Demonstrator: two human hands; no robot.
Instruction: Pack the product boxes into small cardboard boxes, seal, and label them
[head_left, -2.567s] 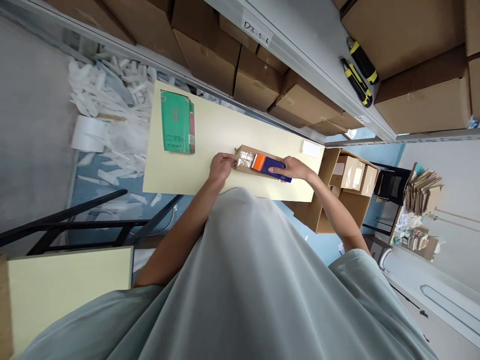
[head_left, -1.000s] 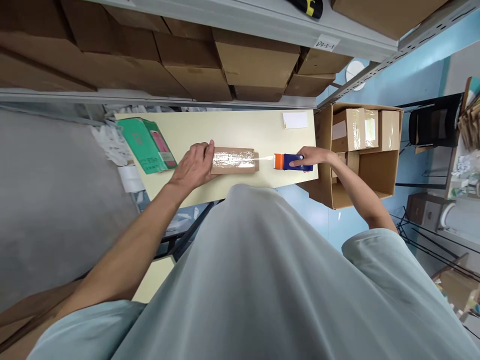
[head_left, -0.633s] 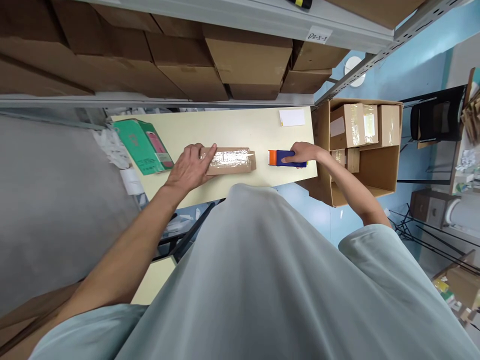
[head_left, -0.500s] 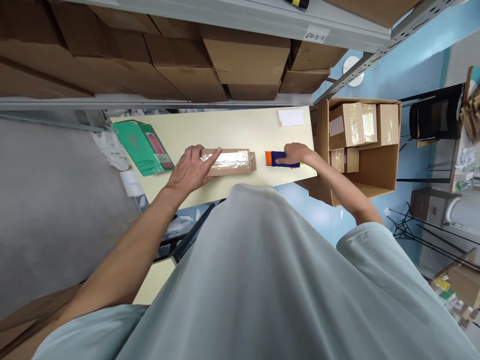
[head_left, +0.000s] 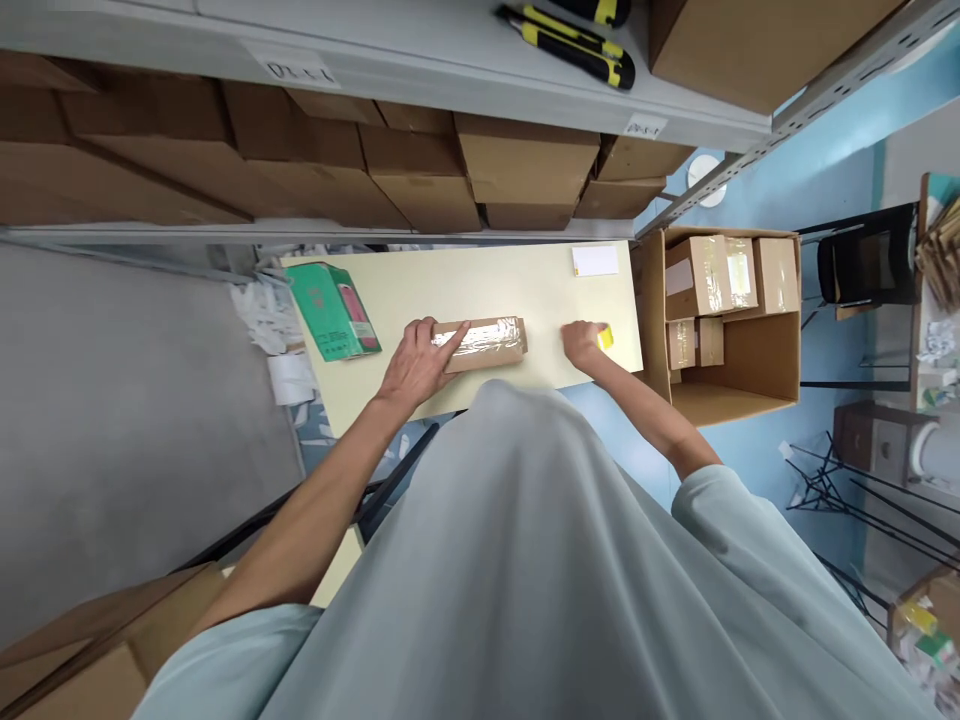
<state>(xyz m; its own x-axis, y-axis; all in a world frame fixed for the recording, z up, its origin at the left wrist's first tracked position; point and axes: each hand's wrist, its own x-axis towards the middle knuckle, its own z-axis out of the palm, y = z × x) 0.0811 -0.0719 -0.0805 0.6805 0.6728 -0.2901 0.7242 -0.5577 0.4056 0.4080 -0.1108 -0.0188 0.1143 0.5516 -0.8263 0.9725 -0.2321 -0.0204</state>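
Note:
On the cream table (head_left: 480, 275) lies a long, narrow cardboard box (head_left: 487, 345) with shiny clear tape over its top. My left hand (head_left: 420, 362) grips the box's left end, thumb stretched along the top and fingers over the far side. To the right of the box, my right hand (head_left: 582, 345) is closed around a tape dispenser (head_left: 605, 337). Only its yellow part shows past the hand; the blue and orange body is hidden now. A gap separates this hand from the box.
A green box (head_left: 326, 310) stands at the table's left end, and a white label pad (head_left: 595, 261) lies at the far right. Beyond the right edge is a large open carton (head_left: 757, 400) holding several taped boxes. Overhead, a shelf (head_left: 450, 75) carries box cutters (head_left: 574, 45).
My right hand has turned over with the tape dispenser, hiding its blue and orange body and exposing more yellow. The camera view has shifted; my left hand keeps its grip on the box.

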